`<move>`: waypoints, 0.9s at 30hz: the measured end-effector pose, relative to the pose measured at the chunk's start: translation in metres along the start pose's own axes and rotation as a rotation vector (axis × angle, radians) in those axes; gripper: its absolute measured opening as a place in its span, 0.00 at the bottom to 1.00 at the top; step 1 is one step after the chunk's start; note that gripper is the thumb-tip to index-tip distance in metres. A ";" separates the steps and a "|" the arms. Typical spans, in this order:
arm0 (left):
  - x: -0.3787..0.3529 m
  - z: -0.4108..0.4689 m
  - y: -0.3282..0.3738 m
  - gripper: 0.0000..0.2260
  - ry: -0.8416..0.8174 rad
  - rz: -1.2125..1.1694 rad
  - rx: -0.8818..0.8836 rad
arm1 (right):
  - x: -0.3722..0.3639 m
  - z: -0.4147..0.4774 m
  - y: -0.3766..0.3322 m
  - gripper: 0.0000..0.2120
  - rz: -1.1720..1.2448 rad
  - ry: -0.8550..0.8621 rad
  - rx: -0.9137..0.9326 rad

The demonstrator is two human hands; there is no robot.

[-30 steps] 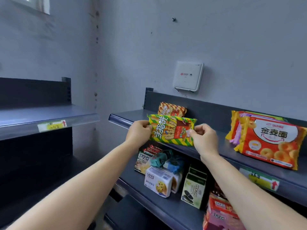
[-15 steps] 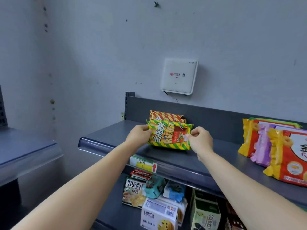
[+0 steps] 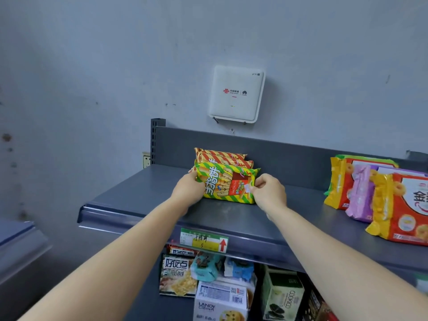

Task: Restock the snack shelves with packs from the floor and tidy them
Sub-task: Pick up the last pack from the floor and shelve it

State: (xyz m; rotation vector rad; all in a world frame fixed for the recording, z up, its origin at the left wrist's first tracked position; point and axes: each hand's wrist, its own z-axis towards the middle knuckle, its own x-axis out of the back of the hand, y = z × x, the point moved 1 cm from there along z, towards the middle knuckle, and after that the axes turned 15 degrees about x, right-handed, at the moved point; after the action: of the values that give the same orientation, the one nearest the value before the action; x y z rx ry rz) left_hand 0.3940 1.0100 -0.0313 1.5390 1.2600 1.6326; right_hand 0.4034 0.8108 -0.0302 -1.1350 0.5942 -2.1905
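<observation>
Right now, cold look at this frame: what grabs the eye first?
Both hands, left hand and right hand, grip the ends of a green-and-yellow striped snack pack on the top shelf, in front of orange striped packs. Above on the wall hangs a white router box. At the right stand big red-and-yellow ring-biscuit bags.
</observation>
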 end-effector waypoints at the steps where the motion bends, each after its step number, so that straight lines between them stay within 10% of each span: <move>1: 0.000 -0.001 0.000 0.17 -0.005 -0.001 -0.001 | 0.000 0.000 0.000 0.06 -0.013 -0.008 -0.007; 9: -0.002 -0.016 -0.001 0.10 0.074 0.095 -0.118 | 0.023 -0.022 -0.007 0.13 -0.056 -0.090 0.025; 16: -0.025 -0.074 0.021 0.24 0.153 0.273 -0.261 | 0.098 -0.062 0.011 0.06 -0.210 -0.072 0.037; 27: -0.180 -0.229 0.067 0.17 -0.024 0.451 -0.611 | 0.290 -0.185 0.106 0.05 -0.449 -0.013 -0.086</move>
State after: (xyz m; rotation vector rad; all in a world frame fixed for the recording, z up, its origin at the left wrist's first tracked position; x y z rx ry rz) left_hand 0.2195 0.7672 -0.0265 1.4844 0.3316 2.0169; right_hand 0.1471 0.5583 -0.0297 -1.4391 0.4635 -2.5478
